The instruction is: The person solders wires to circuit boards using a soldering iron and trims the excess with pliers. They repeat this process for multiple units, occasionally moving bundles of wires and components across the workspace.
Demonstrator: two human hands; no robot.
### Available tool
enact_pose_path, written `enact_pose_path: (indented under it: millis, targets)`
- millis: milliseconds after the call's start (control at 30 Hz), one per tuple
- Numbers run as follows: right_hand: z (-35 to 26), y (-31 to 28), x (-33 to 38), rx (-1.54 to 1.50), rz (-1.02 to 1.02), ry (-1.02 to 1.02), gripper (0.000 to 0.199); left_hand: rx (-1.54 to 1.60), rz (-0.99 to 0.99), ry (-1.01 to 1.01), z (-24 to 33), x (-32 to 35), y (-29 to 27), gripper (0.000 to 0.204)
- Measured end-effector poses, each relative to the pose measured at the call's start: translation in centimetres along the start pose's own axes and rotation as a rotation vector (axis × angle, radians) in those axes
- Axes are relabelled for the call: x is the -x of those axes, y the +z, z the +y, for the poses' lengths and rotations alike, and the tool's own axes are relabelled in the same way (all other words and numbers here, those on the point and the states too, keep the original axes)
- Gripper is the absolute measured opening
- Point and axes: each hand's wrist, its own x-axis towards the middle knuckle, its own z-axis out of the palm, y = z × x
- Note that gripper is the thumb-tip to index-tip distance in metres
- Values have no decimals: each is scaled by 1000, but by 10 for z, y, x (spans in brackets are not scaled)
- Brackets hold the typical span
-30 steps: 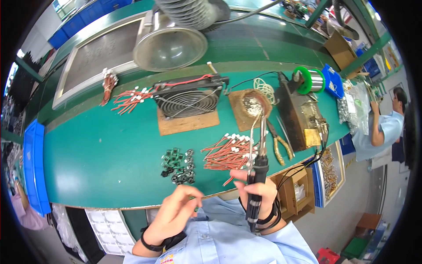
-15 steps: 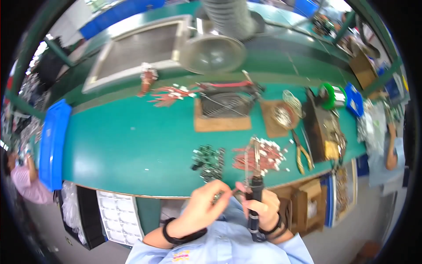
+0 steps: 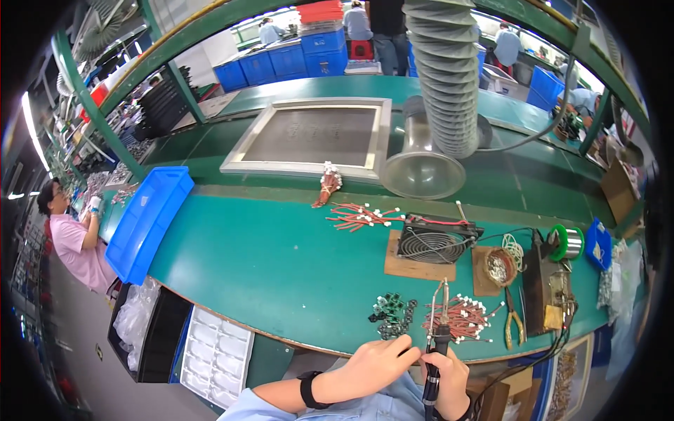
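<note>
My right hand (image 3: 451,377) is wrapped round the black handle of a soldering iron (image 3: 436,354), whose metal tip points up and away from me. Close beside it, my left hand (image 3: 372,368) has thumb and fingers pinched together, almost touching the right fingertips. Whatever the left fingers hold is hidden behind them. Just beyond the hands lies a pile of small green and black circuit boards (image 3: 391,313). To its right, partly behind the iron, is a heap of red wires with white connectors (image 3: 466,317).
Right of the wires lie pliers (image 3: 514,324), a solder spool (image 3: 567,243) and a round dish (image 3: 498,267). A small fan (image 3: 435,244) stands behind. More red wires (image 3: 361,216) lie farther back. A blue tray (image 3: 149,223) sits at the left end, near a person in pink (image 3: 73,249).
My view has swung up and left, so the bench appears lower and farther right. My hands stay close together; the small greenish thing seen in my left hand is now hidden.
</note>
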Motion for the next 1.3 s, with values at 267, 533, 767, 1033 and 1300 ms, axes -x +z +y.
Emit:
enact_pose_path:
  millis: [267,533,767,1033,1300]
  targets:
    - [7,12,-14,-280,194,95,43,201,-25,-6,-4,-8,-11,18]
    - [14,20,-19,-283,348,77,44,428,3,-291,-5,-3,-13,22]
    - [12,14,-19,-396,317,146,43,889,22,-589,-5,1,-12,30]
    - [6,14,-24,-530,223,177,41,1233,143,-618,-6,0,-11,23]
    - [-2,11,-29,-459,178,164,40,1359,97,-764,-2,3,-14,23]
